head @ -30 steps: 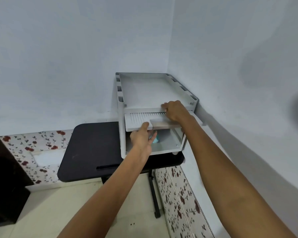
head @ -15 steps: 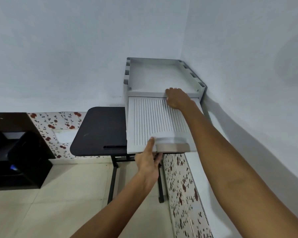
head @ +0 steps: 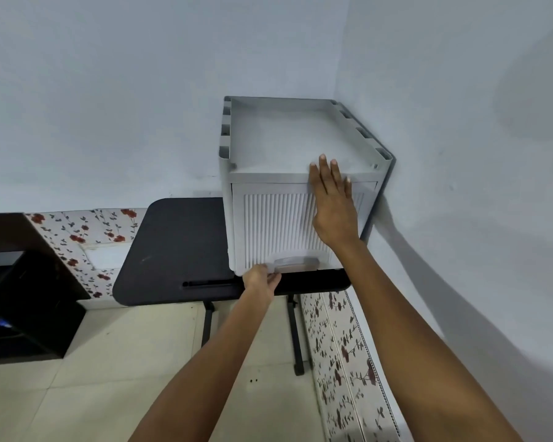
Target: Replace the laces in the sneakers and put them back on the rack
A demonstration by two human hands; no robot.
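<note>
Sneakers were nowhere in sight at this moment; we judged they were shut away inside the white rack (head: 300, 145) behind its ribbed door (head: 278, 228), though we could not see in. Our left hand (head: 261, 280) was pinched on the lip of the door handle (head: 296, 262) at the bottom edge, fingers curled together on it. Our right hand (head: 332, 199) lay flat and spread against the upper right of the door, fingertips reaching over the rack's top edge, gripping nothing.

Half a second before, the door had stood swung out towards us; a second before, it had been lifted high with the compartment open. Now it hung down flush with the rack front. We took this to mean the putting-back was all but done, with only the letting go left.

Outward from the hands, the rack sat on the right end of the dark worktop (head: 173, 250), its near bottom edge close to the worktop's near edge, so a hard push or pull could shift it. Its right side stood just beside the wall (head: 460, 154) in the corner, leaving little room there. To the left the worktop lay open, and the tiled floor (head: 109, 362) below gave free room to draw our arms back.
</note>
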